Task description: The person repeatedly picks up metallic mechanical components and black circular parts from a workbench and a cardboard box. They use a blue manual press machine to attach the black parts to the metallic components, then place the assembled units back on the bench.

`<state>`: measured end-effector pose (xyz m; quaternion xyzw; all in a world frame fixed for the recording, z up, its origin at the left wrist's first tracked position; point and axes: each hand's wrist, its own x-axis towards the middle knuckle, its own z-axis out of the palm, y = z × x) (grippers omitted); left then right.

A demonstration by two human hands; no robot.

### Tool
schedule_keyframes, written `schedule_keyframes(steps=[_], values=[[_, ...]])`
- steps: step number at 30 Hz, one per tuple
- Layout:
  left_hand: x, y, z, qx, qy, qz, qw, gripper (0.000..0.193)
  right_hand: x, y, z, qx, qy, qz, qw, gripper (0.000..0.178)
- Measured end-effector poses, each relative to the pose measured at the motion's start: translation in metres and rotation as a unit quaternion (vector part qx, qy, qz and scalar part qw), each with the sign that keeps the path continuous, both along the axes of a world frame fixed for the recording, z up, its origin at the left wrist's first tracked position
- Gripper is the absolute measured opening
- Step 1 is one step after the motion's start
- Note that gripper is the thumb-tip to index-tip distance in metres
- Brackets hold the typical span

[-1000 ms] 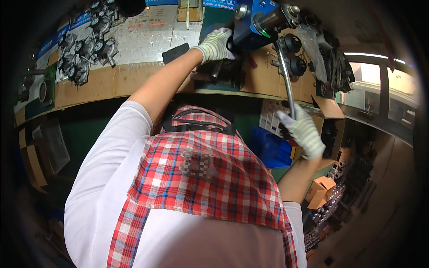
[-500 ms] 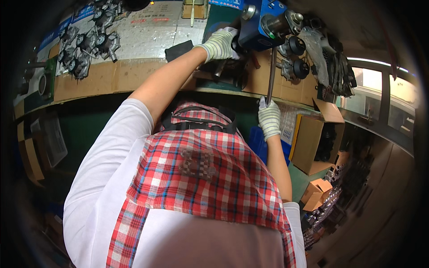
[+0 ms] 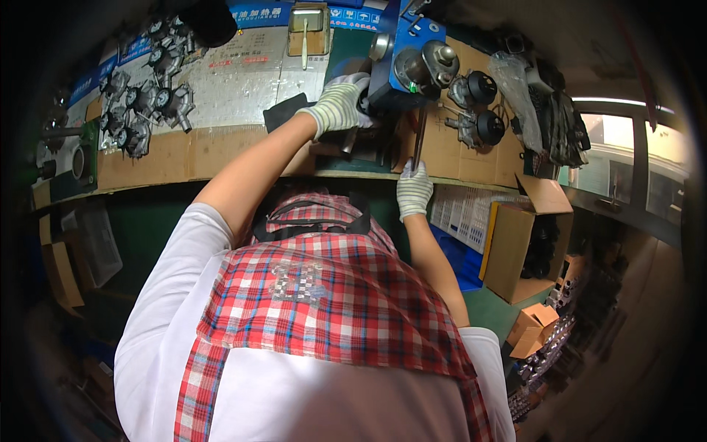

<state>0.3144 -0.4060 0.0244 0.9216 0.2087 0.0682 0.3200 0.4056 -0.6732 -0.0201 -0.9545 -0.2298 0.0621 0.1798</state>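
Observation:
My right hand [image 3: 414,193], in a striped knit glove, is closed around the lower end of a dark metal lever [image 3: 420,144]. The lever hangs from a blue hand press [image 3: 407,55] with a round steel hub, at the bench's front. My left hand [image 3: 339,108], gloved alike, reaches to the left side of the press. Its fingertips are hidden behind the press body, and what they touch cannot be made out. A metal rod-like part [image 3: 349,141] shows below that hand. Right of the press lie metal parts with black round caps [image 3: 490,127].
Several metal pump-like parts [image 3: 173,107] stand on the bench's left side. A shallow tray [image 3: 308,46] holding a light-handled brush lies at the back. Plastic-wrapped dark parts [image 3: 552,121] hang or lie at the right. Below are an open cardboard box [image 3: 508,254] and a blue crate [image 3: 458,258].
The whole view has shifted, so bench and press sit further left and lower. The lever shows shorter beneath the press, my right hand still on it. My left hand stays beside the press.

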Motion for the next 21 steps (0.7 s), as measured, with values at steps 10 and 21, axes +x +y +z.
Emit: schedule_keyframes(steps=[10, 21], values=[[-0.038, -0.011, -0.006, -0.445, -0.057, 0.171, 0.877, 0.072, 0.025, 0.025, -0.052, 0.008, 0.010, 0.011, 1.000, 0.032], [0.011, -0.016, -0.035, -0.412, -0.120, 0.225, 0.875, 0.050, -0.011, -0.038, 0.080, 0.049, 0.216, 0.081, 0.972, 0.047]])
